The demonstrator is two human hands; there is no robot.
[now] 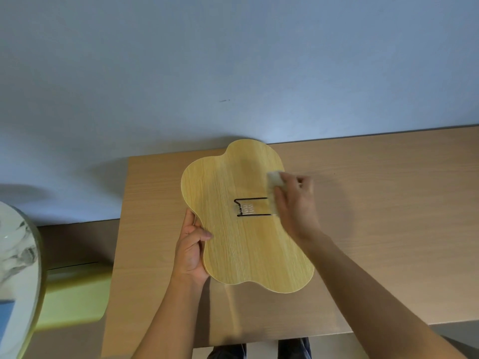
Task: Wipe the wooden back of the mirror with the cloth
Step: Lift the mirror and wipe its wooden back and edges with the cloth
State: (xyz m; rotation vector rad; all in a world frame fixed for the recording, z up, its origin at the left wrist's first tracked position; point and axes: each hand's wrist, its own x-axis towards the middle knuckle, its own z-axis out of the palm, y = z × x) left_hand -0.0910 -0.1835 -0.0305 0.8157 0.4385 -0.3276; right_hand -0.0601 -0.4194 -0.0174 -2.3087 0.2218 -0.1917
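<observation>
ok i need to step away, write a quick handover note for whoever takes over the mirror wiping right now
Left hand: gripping the left edge of the mirror, thumb on the wooden back, steadying it.
Right hand: pressing the white cloth on the upper right part of the back, beside the black wire stand.
The mirror lies wooden side up on the wooden table, its top lobe past the table's far edge.
Done: wiping is under way at the upper right; how much is already wiped cannot be told.
Left: probably the middle, left and lower parts, and around the stand.
</observation>
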